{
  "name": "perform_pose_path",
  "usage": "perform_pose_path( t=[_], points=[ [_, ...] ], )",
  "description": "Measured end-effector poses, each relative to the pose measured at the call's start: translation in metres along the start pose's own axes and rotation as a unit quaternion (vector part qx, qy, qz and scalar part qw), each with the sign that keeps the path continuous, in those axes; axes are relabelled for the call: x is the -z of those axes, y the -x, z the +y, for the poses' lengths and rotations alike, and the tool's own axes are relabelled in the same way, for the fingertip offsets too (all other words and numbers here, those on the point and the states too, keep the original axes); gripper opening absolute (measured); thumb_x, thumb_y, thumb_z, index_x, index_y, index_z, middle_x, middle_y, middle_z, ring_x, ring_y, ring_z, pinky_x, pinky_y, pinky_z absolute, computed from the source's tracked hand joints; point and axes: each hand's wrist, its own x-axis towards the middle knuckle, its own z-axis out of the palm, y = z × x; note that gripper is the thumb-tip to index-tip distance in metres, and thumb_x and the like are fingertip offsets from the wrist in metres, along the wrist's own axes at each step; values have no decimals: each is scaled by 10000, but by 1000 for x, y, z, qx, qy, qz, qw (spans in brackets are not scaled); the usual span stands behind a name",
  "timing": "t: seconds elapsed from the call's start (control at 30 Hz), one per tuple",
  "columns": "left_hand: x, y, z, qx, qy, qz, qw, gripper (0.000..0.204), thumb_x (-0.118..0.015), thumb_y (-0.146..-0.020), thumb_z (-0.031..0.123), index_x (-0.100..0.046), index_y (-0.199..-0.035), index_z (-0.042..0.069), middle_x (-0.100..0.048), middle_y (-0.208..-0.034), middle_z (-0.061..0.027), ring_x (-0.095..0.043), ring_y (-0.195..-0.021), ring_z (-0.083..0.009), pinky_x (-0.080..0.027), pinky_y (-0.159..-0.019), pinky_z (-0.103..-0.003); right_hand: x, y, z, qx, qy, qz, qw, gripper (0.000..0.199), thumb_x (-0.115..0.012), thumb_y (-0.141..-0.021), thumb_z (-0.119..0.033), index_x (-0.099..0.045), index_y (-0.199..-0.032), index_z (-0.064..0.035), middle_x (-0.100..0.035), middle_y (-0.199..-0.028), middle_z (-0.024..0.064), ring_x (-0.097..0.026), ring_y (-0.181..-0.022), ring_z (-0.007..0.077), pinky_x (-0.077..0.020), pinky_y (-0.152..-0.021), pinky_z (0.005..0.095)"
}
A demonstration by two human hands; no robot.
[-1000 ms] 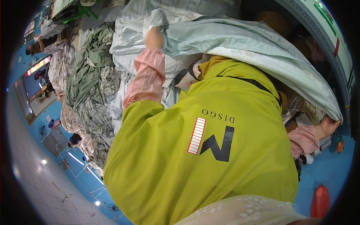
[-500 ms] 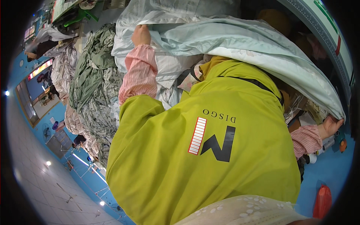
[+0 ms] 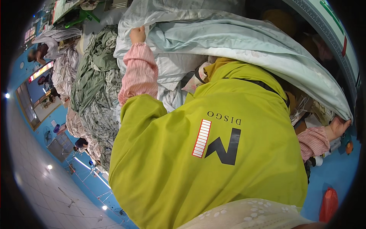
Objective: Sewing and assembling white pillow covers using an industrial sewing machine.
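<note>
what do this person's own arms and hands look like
Both forearms wear pink-and-white sleeves with fine stripes, loose and wrinkled, ending near the wrists. The left sleeve comes out from under a yellow-green garment that covers the upper arm. The left hand and right hand wear no gloves.

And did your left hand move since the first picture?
Yes: the left hand moved left, closer to the green pile.

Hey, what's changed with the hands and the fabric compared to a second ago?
The left hand has moved leftward, and more of the pale blue-green fabric's white lower strip shows. The right hand still holds the fabric's right end; the green striped cloth stayed put.
</note>
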Motion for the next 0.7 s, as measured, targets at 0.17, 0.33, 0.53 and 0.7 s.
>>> perform_pose_path(
  t=[0.17,0.33,0.53,0.7],
  points=[
    [-20,0,16,-61,-58,6,996,319,-647,-807,422,-760,-1016,208,-639,-1137,-103,-557,-1112,-340,-449,-954,-460,20,-9,-6,-20,-7,-13,1000,427,-634,-916,-264,-593,-1251,-3,-541,-1366,157,-481,-1277,325,-305,-1125,509],
    [-46,-1,45,-7,-118,-53,992,415,-681,-770,512,-739,-1092,256,-511,-1347,-82,-418,-1274,-348,-402,-1027,-496,31,-9,-19,-42,-16,-51,998,437,-618,-927,-282,-586,-1251,9,-534,-1371,164,-471,-1285,330,-288,-1135,521],
    [-48,-33,3,107,-112,-13,988,481,-670,-750,570,-739,-1105,252,-644,-1222,-142,-531,-1220,-308,-297,-1088,-465,8,-6,5,-44,-12,2,999,444,-603,-936,-278,-569,-1269,14,-519,-1387,165,-456,-1297,340,-275,-1141,534],
    [-61,-24,25,28,-144,-25,989,479,-674,-752,512,-756,-1043,140,-705,-1102,-125,-624,-1086,-303,-365,-1030,-430,-19,0,6,-16,57,24,998,441,-546,-961,-281,-542,-1304,-3,-499,-1400,171,-443,-1302,356,-281,-1126,543]
  ],
)
